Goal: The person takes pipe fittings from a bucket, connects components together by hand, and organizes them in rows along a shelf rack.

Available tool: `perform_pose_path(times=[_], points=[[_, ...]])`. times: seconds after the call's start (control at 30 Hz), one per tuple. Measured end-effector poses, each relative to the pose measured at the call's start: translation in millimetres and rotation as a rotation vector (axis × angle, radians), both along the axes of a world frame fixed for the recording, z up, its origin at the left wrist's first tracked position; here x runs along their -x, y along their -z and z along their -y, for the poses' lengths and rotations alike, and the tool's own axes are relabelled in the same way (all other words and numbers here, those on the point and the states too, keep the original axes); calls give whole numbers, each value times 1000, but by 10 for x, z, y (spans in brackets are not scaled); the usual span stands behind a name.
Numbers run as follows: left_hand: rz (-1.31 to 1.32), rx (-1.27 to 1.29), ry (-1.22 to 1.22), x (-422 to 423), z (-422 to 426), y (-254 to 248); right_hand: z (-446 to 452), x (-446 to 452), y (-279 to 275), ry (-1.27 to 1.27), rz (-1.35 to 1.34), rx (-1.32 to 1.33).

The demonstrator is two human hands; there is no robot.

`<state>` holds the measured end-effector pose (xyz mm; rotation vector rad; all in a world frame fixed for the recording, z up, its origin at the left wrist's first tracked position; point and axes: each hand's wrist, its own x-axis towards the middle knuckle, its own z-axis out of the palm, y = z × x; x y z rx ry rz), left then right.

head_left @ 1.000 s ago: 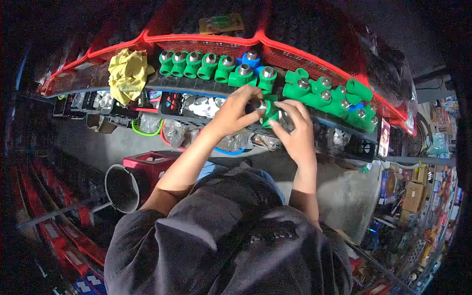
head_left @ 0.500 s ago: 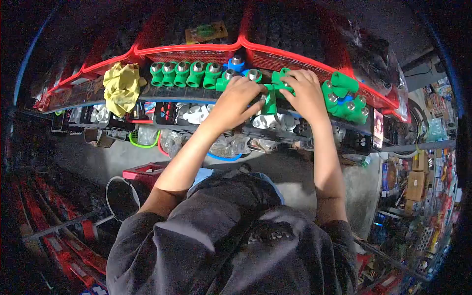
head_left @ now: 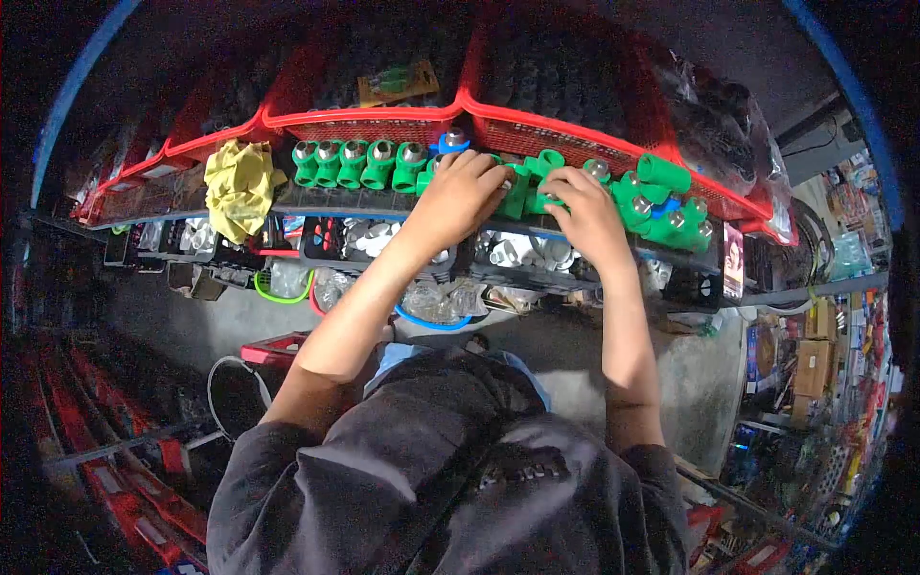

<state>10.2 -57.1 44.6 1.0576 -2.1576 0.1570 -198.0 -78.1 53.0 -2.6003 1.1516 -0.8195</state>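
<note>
beside the left hand [head_left: 460,196], a green, seemingly tubular fitting [head_left: 517,196]

Access: the dark shelf [head_left: 331,199] offers a narrow strip below the row of green fittings [head_left: 353,168], upper centre-left. Left limit: yellow cloth [head_left: 240,192]. Right limit: left hand [head_left: 462,196]. Rear limit: red basket wall [head_left: 374,126]. Upper right, clustered green fittings [head_left: 661,228] obstruct passage beside the right hand [head_left: 587,218].

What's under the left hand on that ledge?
Green fittings show at the edges of the left hand, on the dark ledge. The hand covers the rest, so how many lie beneath and whether it grips one can't be seen.
</note>
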Motion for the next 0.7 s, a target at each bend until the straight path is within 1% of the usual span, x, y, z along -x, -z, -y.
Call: perform_pose_path(times=[0.2, 0.43, 0.53, 0.6, 0.63, 0.7], points=[[-23, -27, -50, 45, 15, 6, 23, 114, 21, -95, 29, 15], [-12, -55, -54, 42, 57, -41, 107, 200, 34, -218, 146, -112], [-35, -75, -37, 34, 52, -40, 65, 239, 12, -234, 187, -211], [-6, -102, -45, 35, 46, -56, 38, 251, -29, -245, 226, -275], [8, -93, -49, 34, 36, -68, 16, 259, -42, -248, 225, -273], [22, -94, -31, 45, 56, -39, -27, 289, -50, -231, 307, -237]])
